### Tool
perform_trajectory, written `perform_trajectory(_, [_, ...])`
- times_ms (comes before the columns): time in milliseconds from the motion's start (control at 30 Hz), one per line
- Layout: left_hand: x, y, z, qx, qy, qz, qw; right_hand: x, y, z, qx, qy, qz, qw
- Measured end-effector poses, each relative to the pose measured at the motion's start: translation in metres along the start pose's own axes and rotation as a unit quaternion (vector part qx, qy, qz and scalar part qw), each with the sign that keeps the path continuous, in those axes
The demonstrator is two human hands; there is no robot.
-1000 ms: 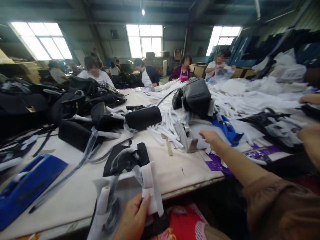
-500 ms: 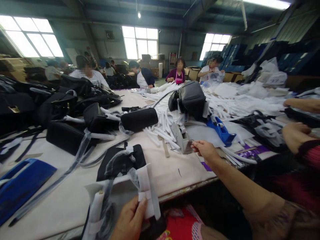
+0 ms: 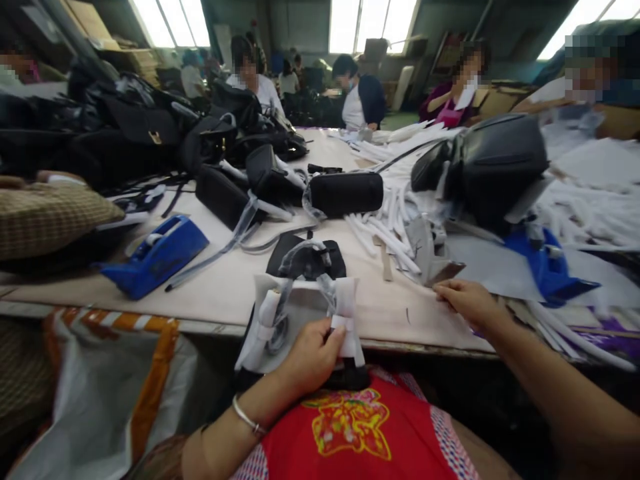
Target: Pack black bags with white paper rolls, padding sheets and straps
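Pinching a white wrapping [image 3: 345, 303] between thumb and curled fingers, the left hand [image 3: 315, 357] has the black bag [image 3: 337, 263] at the near edge of the table [image 3: 400, 327], and there it is: flap lying back on the tabletop, lower part hanging past the edge just above the red apron [image 3: 350, 427]. A pale rolled tube [image 3: 269, 313] stands along the bag's left side, clear-wrapped strap [image 3: 303, 250] looping over the flap.

Out to the right, the right hand [image 3: 467, 303] is over the table by the same near edge, thumb and fingertips pressed together right at the grey tape dispenser [image 3: 425, 253] — whether tape is caught between them, I cannot tell. Blue dispensers on both flanks, one [image 3: 160, 257] towards the near left corner, another [image 3: 550, 267] beyond the right hand. White tubes [image 3: 395, 227] sprawl behind the grey one — and black bags [image 3: 140, 133] heap along the table's left edge.
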State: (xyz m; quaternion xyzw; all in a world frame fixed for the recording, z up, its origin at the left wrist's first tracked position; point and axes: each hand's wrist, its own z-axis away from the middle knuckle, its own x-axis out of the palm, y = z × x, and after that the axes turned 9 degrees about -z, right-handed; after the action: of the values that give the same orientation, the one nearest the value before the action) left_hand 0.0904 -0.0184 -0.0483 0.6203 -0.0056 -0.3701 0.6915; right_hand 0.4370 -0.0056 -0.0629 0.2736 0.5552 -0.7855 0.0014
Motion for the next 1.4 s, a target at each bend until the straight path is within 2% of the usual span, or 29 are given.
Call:
perform_trajectory(67, [0.001, -0.001, -0.001, -0.004, 0.000, -0.006, 1.000, 0.017, -0.017, 0.026, -0.039, -0.113, 0.002, 0.993])
perform_trajectory(133, [0.003, -0.002, -0.001, 0.001, -0.001, -0.014, 1.000, 0.041, -0.039, 0.056, -0.094, -0.247, 0.026, 0.964])
perform_trajectory(200, [0.004, -0.003, -0.001, 0.015, 0.003, -0.028, 0.999, 0.068, -0.061, 0.081, -0.124, -0.313, 0.033, 0.941])
perform_trajectory(233, [0.005, -0.003, -0.001, 0.025, 0.010, -0.041, 0.999, 0.081, -0.069, 0.089, -0.125, -0.325, 0.037, 0.937])
perform_trajectory(333, [0.007, -0.005, 0.000, 0.051, 0.040, -0.091, 0.994, 0.114, -0.081, 0.099, -0.131, -0.314, 0.072, 0.938])
perform_trajectory(467, [0.007, -0.006, 0.001, 0.053, 0.063, -0.149, 0.985, 0.130, -0.077, 0.092, -0.143, -0.271, 0.131, 0.943])
perform_trajectory(600, [0.008, -0.006, 0.000, 0.051, 0.073, -0.197, 0.976, 0.130, -0.075, 0.089, -0.114, -0.264, 0.135, 0.948])
perform_trajectory(800, [0.011, -0.005, 0.002, 0.016, 0.086, -0.272, 0.958, 0.138, -0.071, 0.088, -0.003, -0.253, 0.074, 0.965])
perform_trajectory(933, [0.013, -0.006, 0.003, 0.015, 0.099, -0.309, 0.946, 0.144, -0.068, 0.087, 0.056, -0.240, 0.057, 0.967])
perform_trajectory(1167, [0.011, -0.003, 0.001, 0.006, 0.092, -0.304, 0.948, 0.132, -0.068, 0.091, 0.052, -0.274, 0.035, 0.960])
perform_trajectory(1400, [0.014, -0.006, 0.001, 0.026, 0.099, -0.298, 0.949, 0.125, -0.073, 0.098, 0.066, -0.254, 0.032, 0.964])
